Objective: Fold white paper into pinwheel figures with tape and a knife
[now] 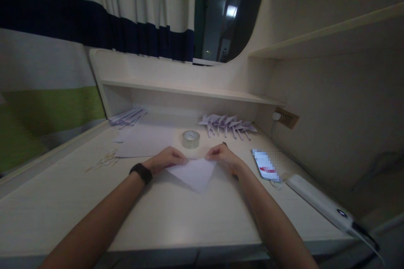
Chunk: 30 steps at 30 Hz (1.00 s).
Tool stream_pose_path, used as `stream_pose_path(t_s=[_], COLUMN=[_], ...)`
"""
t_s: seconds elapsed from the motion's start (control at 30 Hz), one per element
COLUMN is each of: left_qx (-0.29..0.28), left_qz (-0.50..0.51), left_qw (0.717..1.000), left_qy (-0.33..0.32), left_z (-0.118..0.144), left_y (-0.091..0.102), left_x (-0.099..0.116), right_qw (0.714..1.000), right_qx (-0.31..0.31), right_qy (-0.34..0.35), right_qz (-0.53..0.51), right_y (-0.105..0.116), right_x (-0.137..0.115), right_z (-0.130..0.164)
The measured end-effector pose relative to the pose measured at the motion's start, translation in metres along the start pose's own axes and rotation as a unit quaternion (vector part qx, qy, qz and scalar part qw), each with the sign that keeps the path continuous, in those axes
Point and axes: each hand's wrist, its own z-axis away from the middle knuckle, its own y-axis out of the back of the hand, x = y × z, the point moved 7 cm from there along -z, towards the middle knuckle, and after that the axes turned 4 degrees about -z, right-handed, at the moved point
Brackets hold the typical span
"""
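Folded paper triangle (196,173) flat on table (176,214), long edge spanning left hand (166,159) to right hand (222,155), both pinching upper corners, apex toward body.

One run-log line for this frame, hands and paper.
left hand: pressing white triangular folded paper | right hand: pressing same paper | clear tape roll: behind, apart | white desk

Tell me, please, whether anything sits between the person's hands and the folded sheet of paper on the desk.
Nothing visible does. The left hand and the right hand both rest directly on the top edge of the folded sheet of paper. The roll of tape stands just behind them on the desk, apart from the sheet.
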Motion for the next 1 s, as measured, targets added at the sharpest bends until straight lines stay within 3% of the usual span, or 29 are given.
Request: stream_pose_path(t_s=[0.1, 0.2, 0.4, 0.5, 0.6, 0.77, 0.87, 1.0], left_qx=[-0.042, -0.039, -0.071, -0.084, -0.069, 0.046, 0.093, 0.063], left_qz=[-0.045, -0.057, -0.056, -0.076, -0.056, 0.09, 0.179, 0.221], left_qw=[0.998, 0.998, 0.996, 0.993, 0.996, 0.995, 0.979, 0.973], left_qy=[0.001, -0.002, -0.013, -0.021, 0.019, 0.023, 0.022, 0.014], left_z=[0.002, 0.003, 0.004, 0.001, -0.003, -0.009, -0.01, -0.013], left_y=[-0.016, -0.024, -0.026, -0.02, -0.007, 0.02, 0.023, 0.006], left_x=[0.004, 0.006, 0.006, 0.003, -0.01, -0.02, -0.021, -0.015], right_qw=[1.0, 0.999, 0.999, 1.0, 0.999, 0.975, 0.964, 0.959], right_qx=[-0.02, -0.038, -0.045, -0.019, 0.025, 0.171, 0.207, 0.221], right_qy=[-0.005, -0.009, -0.013, -0.01, -0.015, 0.005, 0.013, 0.011], right_qz=[-0.004, -0.002, 0.014, 0.0, -0.028, -0.14, -0.166, -0.179], right_y=[-0.011, -0.016, 0.006, 0.025, 0.045, 0.072, 0.066, 0.04], right_x=[-0.001, -0.002, -0.007, -0.008, -0.005, -0.002, 0.002, 0.012], right_z=[0.002, 0.003, 0.007, 0.01, 0.011, 0.012, 0.007, -0.003])
